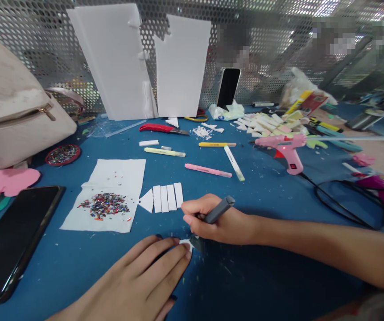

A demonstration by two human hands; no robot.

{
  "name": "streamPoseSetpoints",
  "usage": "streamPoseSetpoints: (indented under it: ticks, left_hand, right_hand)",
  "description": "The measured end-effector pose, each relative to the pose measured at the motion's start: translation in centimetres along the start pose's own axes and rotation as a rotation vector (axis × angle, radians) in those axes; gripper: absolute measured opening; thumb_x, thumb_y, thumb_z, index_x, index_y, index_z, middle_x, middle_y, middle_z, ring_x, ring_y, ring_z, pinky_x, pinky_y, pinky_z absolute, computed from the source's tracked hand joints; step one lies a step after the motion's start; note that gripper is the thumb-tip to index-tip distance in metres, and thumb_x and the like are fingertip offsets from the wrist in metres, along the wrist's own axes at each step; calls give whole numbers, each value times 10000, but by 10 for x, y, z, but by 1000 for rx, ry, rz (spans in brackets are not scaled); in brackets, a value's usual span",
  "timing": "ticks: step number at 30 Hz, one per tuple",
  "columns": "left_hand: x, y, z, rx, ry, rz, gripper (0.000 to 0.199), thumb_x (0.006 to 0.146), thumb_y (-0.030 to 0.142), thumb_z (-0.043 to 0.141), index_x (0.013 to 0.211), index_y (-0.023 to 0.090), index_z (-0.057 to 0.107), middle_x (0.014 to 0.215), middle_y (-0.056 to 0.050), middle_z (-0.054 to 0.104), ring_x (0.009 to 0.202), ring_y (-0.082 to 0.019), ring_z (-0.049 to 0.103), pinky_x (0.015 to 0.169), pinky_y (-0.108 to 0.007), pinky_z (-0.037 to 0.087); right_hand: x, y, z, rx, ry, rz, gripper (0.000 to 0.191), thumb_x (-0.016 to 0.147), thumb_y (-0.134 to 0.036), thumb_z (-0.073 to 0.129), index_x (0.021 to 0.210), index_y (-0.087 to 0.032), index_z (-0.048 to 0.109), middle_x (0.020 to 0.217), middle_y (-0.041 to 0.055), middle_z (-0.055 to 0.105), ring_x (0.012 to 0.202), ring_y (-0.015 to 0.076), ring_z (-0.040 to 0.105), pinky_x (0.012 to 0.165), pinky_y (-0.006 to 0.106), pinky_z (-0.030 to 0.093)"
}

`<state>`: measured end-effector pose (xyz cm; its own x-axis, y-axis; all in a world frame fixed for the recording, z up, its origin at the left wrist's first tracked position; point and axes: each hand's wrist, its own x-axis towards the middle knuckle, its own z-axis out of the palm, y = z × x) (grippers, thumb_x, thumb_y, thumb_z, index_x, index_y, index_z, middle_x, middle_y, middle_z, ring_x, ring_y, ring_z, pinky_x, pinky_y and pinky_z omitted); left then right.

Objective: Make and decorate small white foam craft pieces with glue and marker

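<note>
**Pinching a grey-handled tool over a small white piece on a blue bench**

Reading the clock from the small white piece (185,244), with twelve towards the perforated metal panel (258,84) backing the blue bench (262,272). Hemmed in at eleven to twelve by two upright white boards (111,62) (182,67); at ten by a cream zipped bag (14,107); at nine by a large black phone (18,245). Bounded between one and two by a pink glue gun (288,151), with a black cable (345,214) looping at two to three. Open for moving at four, below the right forearm; open also at nine, between the black phone and the left hand (154,267), and at one, short of the pink glue gun. Narrower at eleven, up to a row of white strips (167,198) and a white triangle (146,201) just beside it.

Lying under the fingertips of the left hand, palm down with fingers nearly flat and slightly parted. Pinching the grey-handled tool (216,211) in the right hand (208,218), between one and two from the piece, with a blurred dark tip angled down near its right edge; hard to tell whether touching. Spread at ten, on a white paper sheet (120,171): small multicoloured beads (106,205).
</note>
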<state>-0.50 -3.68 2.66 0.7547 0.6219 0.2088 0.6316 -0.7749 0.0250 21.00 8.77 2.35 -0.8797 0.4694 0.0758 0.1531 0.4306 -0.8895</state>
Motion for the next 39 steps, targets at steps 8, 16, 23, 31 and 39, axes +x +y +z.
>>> streamPoseSetpoints:
  ticks: [8,16,23,31,39]
  left_hand:
    - [-1,0,-2,29,1,5,391,1074,343,365,1376,203,572,1353,31,642,1192,-175,588,1065,-281,410]
    - [2,1,-2,33,3,17,393,1077,337,355,1377,199,568,1353,30,642,1186,-172,593,1050,-282,425]
    - [-2,1,-3,30,-7,16,394,1077,329,348,1381,204,566,1352,25,642,1190,-177,586,1051,-288,416]
    - [2,0,-4,26,-8,14,405,1081,319,329,1383,180,558,1363,21,635,1200,-178,577,1079,-285,388]
    - [2,0,-5,4,3,26,394,1070,321,368,1388,188,559,1350,5,641,1182,-196,589,1038,-306,433]
  right_hand:
    - [0,5,-1,75,-39,-33,368,971,-266,493,653,-187,327,614,-54,349,574,83,305,542,242,257]
    - [-1,3,-1,103,-32,-12,376,967,-277,532,651,-178,352,606,-57,371,564,75,324,535,233,264]
    - [-1,5,-1,130,-27,-5,359,975,-295,539,672,-171,391,616,-51,407,570,75,350,535,223,275]
    - [-1,6,-1,150,-27,-6,361,969,-321,553,673,-165,419,612,-45,426,564,76,355,521,214,274]
    - [-1,4,-1,198,-12,12,320,935,-335,618,710,-155,480,616,-39,478,562,77,386,520,201,302]
